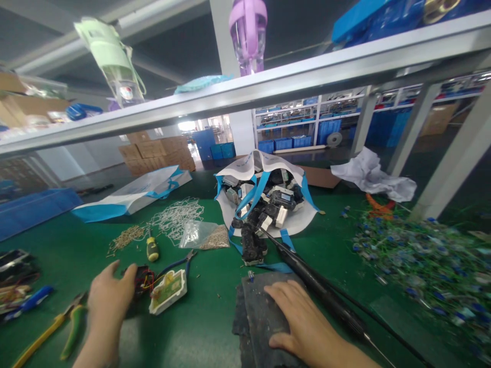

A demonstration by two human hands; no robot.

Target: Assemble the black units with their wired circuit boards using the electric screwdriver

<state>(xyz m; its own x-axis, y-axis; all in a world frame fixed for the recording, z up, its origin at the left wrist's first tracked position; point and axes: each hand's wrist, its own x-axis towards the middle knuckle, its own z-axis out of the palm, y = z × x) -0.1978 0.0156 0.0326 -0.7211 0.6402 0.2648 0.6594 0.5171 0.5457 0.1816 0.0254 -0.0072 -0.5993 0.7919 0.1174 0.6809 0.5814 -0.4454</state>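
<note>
L hand (111, 289) is blurry but its fingers are spread, nothing gripped afaict, thumb right next to a dark unit w/ red + yellow wires (144, 276) on the green tabletop (207, 332). R hand (303, 317) is loose too, fingers apart over a scuffed dark grey pad (259, 312), not clutching anything.

Text-wise, not much luck from where I'm standing: the green bottle (109, 56) up on the shelf (192, 106) has a sticker w/ a red bit, too tiny to read. The white + blue bag (230, 220) has faint marks on its flap, also illegible, ditto the lil labels on the units inside.

Materials: white shallow shell (169, 292) w/ green-yellow innards sits just beside the wired unit, blue-handled pliers (174, 264) behind it. Long smooth black tool (322, 286) lies diagonally past R hand. Tangly heap of green wires w/ blue bits (422, 271) on the far right, crumpled white sheet (374, 174) behind it.

Containers: that bag's mouth gapes this way, stuffed w/ chunky black + white units (282, 197). Clear plastic baggie (192, 235) holds tiny tan bits, next to a pile of thin white strands (176, 217).
</note>
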